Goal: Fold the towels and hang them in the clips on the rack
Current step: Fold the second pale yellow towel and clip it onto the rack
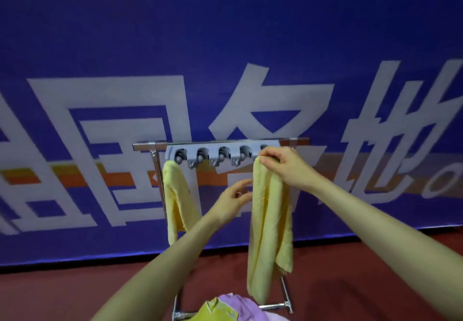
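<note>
- We read the step in hand as hanging the second towel: our right hand (285, 167) pinches the top fold of a yellow towel (270, 225) right at the rightmost clip of the grey clip bar (220, 154), at about 1 o'clock from the picture's centre.
- Our left hand (234, 199) sits at 9 o'clock of that towel, fingers loosely spread and holding nothing; the fingertips are just beside the cloth, and we cannot tell whether they touch it.
- One yellow towel already hung (179, 200) droops from the leftmost clip, at 9 o'clock along the bar; three clips between the two stand bare.
- The rack (150, 145) is a chrome frame before a blue banner (225, 32).
- More cloth, purple (246, 307) and yellow-green (218, 309), waits at 6 o'clock, low in view.
- Next, we judge, the fold needs pushing up into the clip until it grips, with the left hand steadying the hanging length below.
</note>
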The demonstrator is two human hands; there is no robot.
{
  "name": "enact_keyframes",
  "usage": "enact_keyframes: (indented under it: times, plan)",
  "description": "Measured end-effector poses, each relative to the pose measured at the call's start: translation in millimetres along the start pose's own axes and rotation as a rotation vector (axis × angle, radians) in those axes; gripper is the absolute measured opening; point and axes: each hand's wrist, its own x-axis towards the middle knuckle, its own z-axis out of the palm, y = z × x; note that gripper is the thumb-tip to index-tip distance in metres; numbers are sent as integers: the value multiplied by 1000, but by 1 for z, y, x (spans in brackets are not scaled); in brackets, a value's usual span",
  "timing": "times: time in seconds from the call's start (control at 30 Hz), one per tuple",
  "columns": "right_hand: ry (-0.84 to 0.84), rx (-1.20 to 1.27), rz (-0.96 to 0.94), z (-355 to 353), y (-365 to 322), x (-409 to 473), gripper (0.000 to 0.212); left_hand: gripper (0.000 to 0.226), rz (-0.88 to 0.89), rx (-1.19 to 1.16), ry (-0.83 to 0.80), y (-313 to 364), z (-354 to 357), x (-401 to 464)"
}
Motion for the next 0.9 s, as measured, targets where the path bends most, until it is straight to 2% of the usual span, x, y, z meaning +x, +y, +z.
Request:
enact_keyframes:
  times: [0.07,0.13,0.27,0.33,0.43,0.57,0.8,0.9]
  plan:
    - [-14,-7,-27,-20,-20,9,15,33,28,45,-43,33,-12,0]
    - [-8,-23,-63,-35,-34,19,15,20,70,72,-72,57,-22,0]
    - [32,-34,-118,-48,-53,31,15,8,59,15,-29,75,-40,0]
    - [43,-26,-124,-50,-60,36,16,13,28,-16,6,78,-48,-1]
    - [56,-45,-117,-51,-66,44,18,32,-8,15,64,81,-64,-2]
    - [110,-41,-99,-53,-69,57,17,26,-4,40,74,79,-88,-7]
    - [192,-50,-73,-52,-69,73,14,29,-46,243,-42,84,-108,-13]
    - [209,-42,-56,-52,-67,79,13,17,-86,203,-13,85,-110,-15]
